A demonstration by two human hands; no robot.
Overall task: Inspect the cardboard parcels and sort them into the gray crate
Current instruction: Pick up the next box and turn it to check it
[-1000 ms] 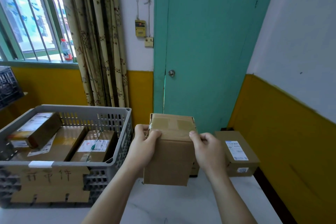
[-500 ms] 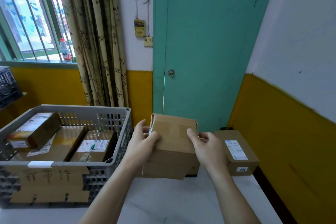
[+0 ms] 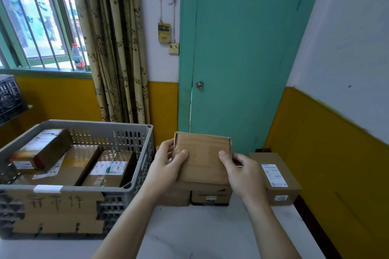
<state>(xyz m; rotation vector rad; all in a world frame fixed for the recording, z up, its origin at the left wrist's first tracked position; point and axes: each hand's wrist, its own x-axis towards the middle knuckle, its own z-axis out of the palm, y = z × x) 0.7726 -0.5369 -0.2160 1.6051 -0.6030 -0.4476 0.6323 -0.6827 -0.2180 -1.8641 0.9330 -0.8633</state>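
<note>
Both hands grip one cardboard parcel (image 3: 203, 159) above the table (image 3: 189, 235): left hand (image 3: 167, 164) on its left edge, right hand (image 3: 244, 171) on its right. The gray crate (image 3: 130, 189) sits left, already holding parcels.

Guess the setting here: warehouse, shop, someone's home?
Probably a small parcel sorting room, not a warehouse: labelled cardboard parcels on a white table, a gray crate with more inside, plain painted walls and a teal door.
</note>
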